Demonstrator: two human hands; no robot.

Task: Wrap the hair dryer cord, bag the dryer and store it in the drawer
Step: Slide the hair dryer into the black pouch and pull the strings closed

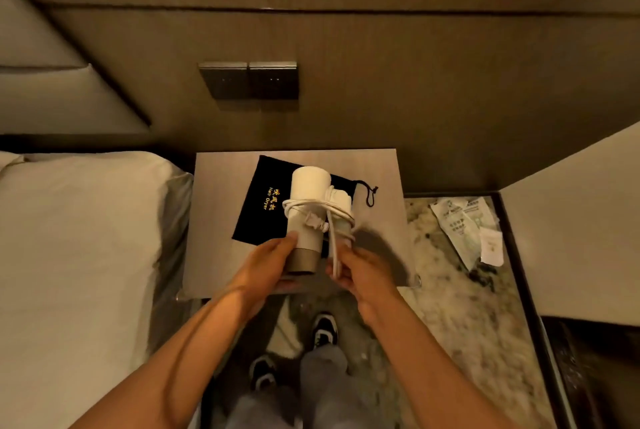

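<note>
A white hair dryer (308,196) with a grey end is held over the nightstand (221,220). Its folded handle lies against the barrel on the right. The white cord (332,220) is looped around barrel and handle, and the plug rests on the barrel. My left hand (266,266) grips the grey end of the dryer from the left. My right hand (363,272) pinches a strand of the cord just right of the barrel. A black drawstring bag (258,207) with gold lettering lies flat on the nightstand under the dryer. No drawer can be made out.
A bed with white linen (76,238) is at the left, close to the nightstand. Paper packets (464,227) lie on the patterned floor at the right. A wall switch panel (249,80) sits above the nightstand. My feet (323,328) stand in front of it.
</note>
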